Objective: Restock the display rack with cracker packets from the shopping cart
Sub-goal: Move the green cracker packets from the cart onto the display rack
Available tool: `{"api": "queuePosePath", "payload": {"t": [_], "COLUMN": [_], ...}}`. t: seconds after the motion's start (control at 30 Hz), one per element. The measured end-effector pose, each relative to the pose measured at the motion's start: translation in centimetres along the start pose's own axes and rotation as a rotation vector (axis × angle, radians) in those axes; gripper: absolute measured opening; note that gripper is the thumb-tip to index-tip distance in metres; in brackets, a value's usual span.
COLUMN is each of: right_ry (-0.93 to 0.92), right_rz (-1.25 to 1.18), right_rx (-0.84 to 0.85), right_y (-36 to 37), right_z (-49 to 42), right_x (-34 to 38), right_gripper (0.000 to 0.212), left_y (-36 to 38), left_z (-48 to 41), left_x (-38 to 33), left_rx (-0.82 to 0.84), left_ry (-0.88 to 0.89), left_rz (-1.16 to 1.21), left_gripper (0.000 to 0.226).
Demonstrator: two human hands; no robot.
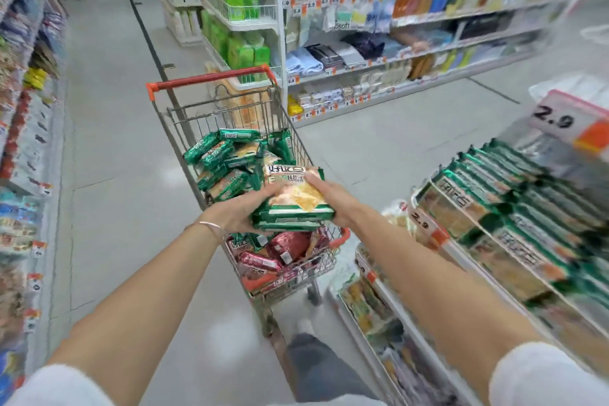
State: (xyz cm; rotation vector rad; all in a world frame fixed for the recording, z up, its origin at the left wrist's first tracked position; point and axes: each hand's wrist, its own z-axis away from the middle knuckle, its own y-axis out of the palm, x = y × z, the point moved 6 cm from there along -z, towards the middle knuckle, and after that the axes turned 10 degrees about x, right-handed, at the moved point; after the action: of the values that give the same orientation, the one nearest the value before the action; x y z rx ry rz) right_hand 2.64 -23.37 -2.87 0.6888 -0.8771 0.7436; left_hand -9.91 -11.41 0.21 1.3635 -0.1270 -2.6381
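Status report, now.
Left hand and right hand gripping stack of green cracker packets over cart. Display rack right, partly stocked. Nothing in between.

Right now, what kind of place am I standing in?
Most likely a supermarket aisle: shelves of goods with price tags, and a cart of cracker packets beside a display rack.

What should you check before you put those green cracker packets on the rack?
1. Left hand grips the stack of green cracker packets: ok.
2. Right hand holds its other side: ok.
3. Stack lifted above the shopping cart: ok.
4. Display rack holds matching green packets: ok.
5. Free room on the rack for the stack: cannot tell, too blurred.
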Motion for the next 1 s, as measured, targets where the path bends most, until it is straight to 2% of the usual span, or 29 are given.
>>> {"api": "queuePosePath", "payload": {"t": [0.03,0.1,0.23,0.3,0.37,0.43,0.47,0.5,0.53,0.6,0.7,0.77,0.9,0.93,1.0], "right_ry": [-0.011,-0.029,-0.066,-0.091,-0.139,-0.194,-0.196,-0.210,-0.223,-0.258,-0.277,-0.306,-0.300,-0.279,-0.233], "right_rz": [-0.038,-0.087,-0.190,-0.219,-0.243,-0.267,-0.269,-0.287,-0.306,-0.329,-0.318,-0.294,-0.251,-0.214,-0.055], "right_rx": [-0.025,-0.038,-0.139,-0.209,-0.321,-0.461,-0.536,-0.581,-0.620,-0.685,-0.752,-0.802,-0.899,-0.934,-1.008], "right_y": [-0.6,-1.7,-6.3,-9.5,-13.4,-17.6,-19.6,-21.3,-23.0,-26.0,-29.8,-32.4,-35.5,-36.0,-36.5], "right_z": [1.7,5.4,14.3,19.6,25.0,30.6,33.5,36.3,39.2,44.9,52.2,55.8,59.6,60.1,60.6], "right_x": [-0.5,-1.0,-2.1,-2.9,-3.9,-5.1,-6.0,-6.6,-7.4,-9.0,-11.5,-13.5,-17.5,-18.3,-19.5], "right_gripper": [0.062,0.046,0.044,0.047,0.059,0.103,0.118,0.116,0.101,0.073,0.065,0.059,0.067,0.074,0.103], "left_y": [1.8,4.6,12.3,18.0,24.0,30.5,34.0,37.5,40.9,47.6,55.9,60.1,65.6,66.3,67.1], "left_z": [0.0,-0.6,-2.5,-3.5,-4.6,-5.8,-5.8,-5.9,-6.1,-6.1,-7.7,-8.6,-9.4,-9.9,-10.5], "left_x": [-0.1,-0.4,-1.4,-1.9,-2.6,-3.4,-3.7,-3.8,-3.9,-4.1,-3.6,-3.1,-1.3,-0.7,0.4], "left_rx": [0.039,0.080,0.239,0.337,0.406,0.496,0.540,0.566,0.582,0.604,0.626,0.590,0.497,0.489,0.473], "left_ry": [-0.003,0.012,0.023,0.012,0.006,0.020,0.028,0.032,0.049,0.109,0.158,0.200,0.278,0.290,0.312], "left_rz": [-0.046,-0.099,-0.203,-0.266,-0.281,-0.333,-0.378,-0.437,-0.508,-0.640,-0.761,-0.839,-1.076,-1.098,-1.169], "left_gripper": [0.061,0.073,0.082,0.071,0.066,0.075,0.080,0.083,0.080,0.072,0.113,0.122,0.113,0.115,0.133]}}
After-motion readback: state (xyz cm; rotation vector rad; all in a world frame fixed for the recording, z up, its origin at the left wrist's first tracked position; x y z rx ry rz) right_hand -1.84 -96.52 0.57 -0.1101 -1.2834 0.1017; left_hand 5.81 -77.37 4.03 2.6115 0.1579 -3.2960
